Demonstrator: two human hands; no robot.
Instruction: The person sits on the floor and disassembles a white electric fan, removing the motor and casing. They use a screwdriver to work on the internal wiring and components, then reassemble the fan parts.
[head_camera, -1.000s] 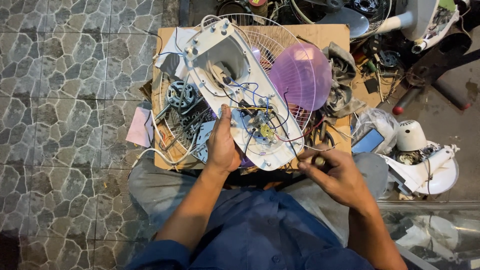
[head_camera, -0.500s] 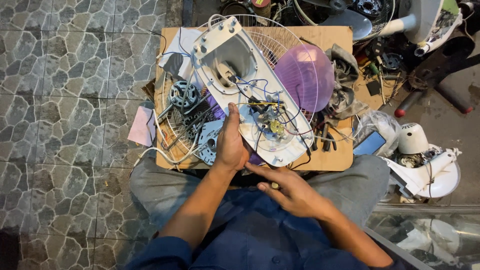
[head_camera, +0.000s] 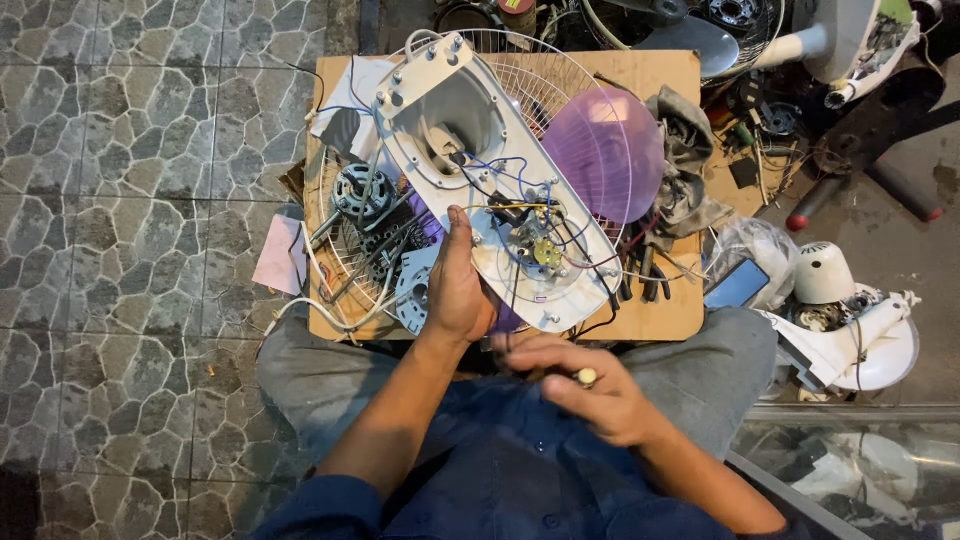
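A white plastic fan housing (head_camera: 470, 150) lies open on a cardboard-covered board (head_camera: 660, 310), with coloured wires and a small switch assembly (head_camera: 540, 245) exposed inside. My left hand (head_camera: 458, 285) rests against the housing's near edge, fingers up along it. My right hand (head_camera: 585, 385) is close to my body over my lap, fingers curled around a small tool whose pale tip (head_camera: 586, 376) shows.
A fan motor (head_camera: 355, 190) and wire grille (head_camera: 345, 270) lie left of the housing. A purple fan blade (head_camera: 605, 150) and grey rag (head_camera: 690, 170) sit to the right. More fan parts (head_camera: 850, 320), a phone (head_camera: 738, 284) and clutter fill the right side. Stone tiles (head_camera: 130, 200) spread left.
My right hand has drawn back from the board's right edge toward my lap, closing on a small tool. My left hand stays on the housing.
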